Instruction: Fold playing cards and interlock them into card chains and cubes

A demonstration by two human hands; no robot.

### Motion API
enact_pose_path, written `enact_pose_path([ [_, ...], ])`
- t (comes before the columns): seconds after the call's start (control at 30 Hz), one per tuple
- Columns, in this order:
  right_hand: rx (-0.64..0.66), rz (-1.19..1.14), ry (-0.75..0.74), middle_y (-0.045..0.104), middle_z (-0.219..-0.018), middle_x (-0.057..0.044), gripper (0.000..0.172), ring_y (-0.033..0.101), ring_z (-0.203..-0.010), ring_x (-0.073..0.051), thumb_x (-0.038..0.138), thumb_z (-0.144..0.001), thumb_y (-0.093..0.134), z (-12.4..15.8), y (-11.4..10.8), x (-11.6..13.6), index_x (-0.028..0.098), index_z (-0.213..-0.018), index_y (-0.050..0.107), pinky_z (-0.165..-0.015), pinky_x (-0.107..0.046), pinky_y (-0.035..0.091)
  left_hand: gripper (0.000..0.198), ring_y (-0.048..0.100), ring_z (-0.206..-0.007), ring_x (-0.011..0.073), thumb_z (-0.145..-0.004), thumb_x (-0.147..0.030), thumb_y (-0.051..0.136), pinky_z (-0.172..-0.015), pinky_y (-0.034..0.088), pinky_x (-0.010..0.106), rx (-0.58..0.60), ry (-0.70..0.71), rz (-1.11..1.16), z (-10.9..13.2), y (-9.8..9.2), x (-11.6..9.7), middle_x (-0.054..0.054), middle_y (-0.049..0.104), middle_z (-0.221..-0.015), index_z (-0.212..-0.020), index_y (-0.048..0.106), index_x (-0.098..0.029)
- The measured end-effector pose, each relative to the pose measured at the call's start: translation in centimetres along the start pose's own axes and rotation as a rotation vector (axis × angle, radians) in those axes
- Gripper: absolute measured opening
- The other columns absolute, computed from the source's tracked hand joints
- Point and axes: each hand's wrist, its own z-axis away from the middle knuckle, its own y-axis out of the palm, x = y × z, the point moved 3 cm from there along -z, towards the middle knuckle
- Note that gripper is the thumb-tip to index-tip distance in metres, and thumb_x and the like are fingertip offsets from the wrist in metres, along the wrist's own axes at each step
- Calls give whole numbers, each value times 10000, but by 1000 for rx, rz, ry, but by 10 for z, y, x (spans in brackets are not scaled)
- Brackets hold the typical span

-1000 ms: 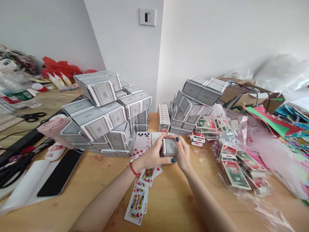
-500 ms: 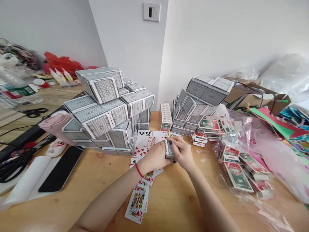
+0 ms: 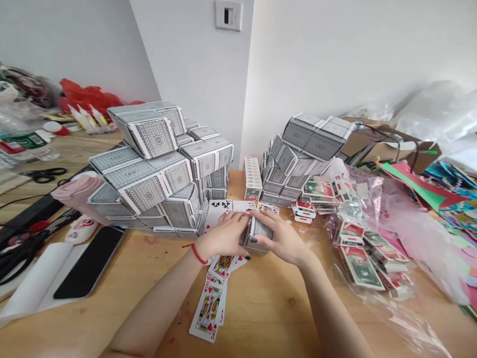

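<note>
A small box made of grey-backed playing cards (image 3: 261, 229) stands between my hands at the middle of the wooden table. My left hand (image 3: 225, 234) is bent round its left side, with the thumb near its lower front corner. From the right, my right hand (image 3: 285, 237) grips it, fingers over the top and thumb along the near side. Face-up cards (image 3: 209, 308) lie in an overlapping row in front of my left hand, and more (image 3: 219, 206) lie behind it. Stacked grey card boxes rise at the left (image 3: 149, 174) and right (image 3: 298, 159).
A black phone (image 3: 89, 261), white paper and black scissors (image 3: 17, 256) lie at the left. Upright card packs (image 3: 252, 179) stand near the wall. Red and green card packs (image 3: 359, 268), clear plastic and coloured paper cover the right side.
My left hand has shifted from over the box to its left side. My right hand has spread across its top and right side. The view has shifted slightly.
</note>
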Motion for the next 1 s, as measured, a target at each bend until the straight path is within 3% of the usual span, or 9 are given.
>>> enact_pose_path([
  [0.07, 16, -36, 4, 573, -1146, -99, 642, 559, -1017, -252, 414, -696, 664, 2, -4, -1, 244, -1280, 459, -870, -392, 439, 673, 533, -1047, 317, -539, -268, 729, -866, 425, 422, 29, 8, 6, 4, -8, 9, 112, 567, -1128, -1160, 475, -212],
  [0.13, 21, -73, 9, 576, -1154, -96, 649, 562, -1026, -250, 394, -661, 695, 4, -9, -3, 241, -1253, 480, -880, -391, 434, 520, 595, -937, 286, -581, -229, 694, -809, 453, 381, 83, 9, 32, 7, -16, 13, 90, 618, -1036, -1077, 538, -203],
  [0.37, -46, -162, 39, 568, -1163, -86, 526, 528, -1074, -245, 359, -710, 650, 7, -24, -15, 231, -1193, 485, -912, -400, 418, 577, 492, -1128, 246, -666, -230, 640, -935, 400, 395, -61, 72, 169, 6, -47, -2, 73, 519, -1230, -1210, 449, -244],
  [0.53, -22, -252, 88, 555, -1155, -91, 523, 549, -1004, -234, 332, -731, 628, 9, -20, -30, 232, -1213, 452, -848, -399, 458, 714, 466, -1153, 244, -614, -240, 702, -956, 391, 404, -150, 19, 292, 3, -43, 4, 93, 458, -1268, -1255, 388, -241],
  [0.63, 14, -279, 109, 559, -1117, -81, 489, 562, -930, -210, 288, -744, 604, 11, -19, -33, 224, -1197, 432, -806, -376, 473, 837, 454, -1166, 261, -539, -259, 763, -959, 386, 413, -128, 24, 334, 1, -36, 12, 106, 439, -1292, -1271, 358, -230],
  [0.77, 38, -196, 98, 552, -1051, -82, 495, 551, -901, -212, 269, -745, 588, 9, -11, -28, 207, -1188, 375, -773, -365, 469, 675, 513, -1074, 244, -583, -245, 729, -903, 417, 398, -92, 23, 332, -1, -30, 14, 87, 519, -1184, -1184, 424, -209],
  [0.9, -4, -70, 13, 487, -1126, -120, 591, 473, -1039, -265, 291, -674, 668, 4, 0, -20, 194, -1173, 365, -869, -416, 406, 536, 519, -1010, 252, -605, -240, 698, -856, 432, 405, -98, 63, 235, -4, -26, 8, 78, 538, -1075, -1080, 454, -191],
  [1.0, 12, -27, -12, 475, -1105, -121, 565, 452, -1041, -274, 282, -682, 667, 2, 6, -17, 198, -1155, 369, -873, -434, 393, 480, 488, -1036, 282, -596, -240, 700, -867, 419, 427, -106, 91, 136, -5, -24, 5, 96, 519, -1055, -1012, 465, -189],
])
